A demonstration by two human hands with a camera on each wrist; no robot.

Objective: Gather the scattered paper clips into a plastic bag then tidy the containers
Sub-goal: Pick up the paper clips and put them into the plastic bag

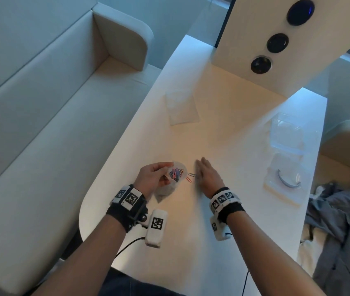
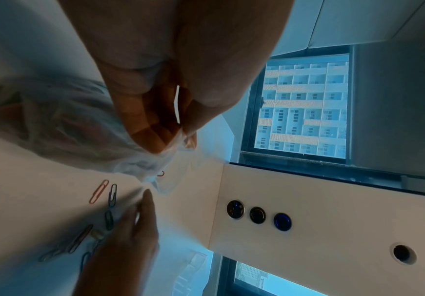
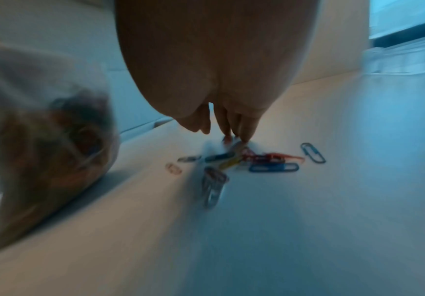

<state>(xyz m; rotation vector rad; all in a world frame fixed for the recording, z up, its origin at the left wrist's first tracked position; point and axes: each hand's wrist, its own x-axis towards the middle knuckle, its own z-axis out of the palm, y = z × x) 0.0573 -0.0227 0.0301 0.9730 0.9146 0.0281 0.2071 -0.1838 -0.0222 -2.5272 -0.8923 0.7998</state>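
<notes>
Gathering is under way: our left hand (image 1: pixel 151 178) pinches the plastic bag (image 1: pixel 171 180) open on the tabletop (image 1: pixel 223 146); our right hand (image 1: pixel 209 177), grip spread flat, rakes loose paper clips (image 3: pixel 257 160) beside it. Next, we must sweep them into the bag's mouth.

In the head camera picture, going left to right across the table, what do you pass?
left hand → plastic bag of clips → loose paper clips → right hand → clear containers

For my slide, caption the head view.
Left hand holds plastic bag of clips; right hand sweeps loose paper clips.
</notes>
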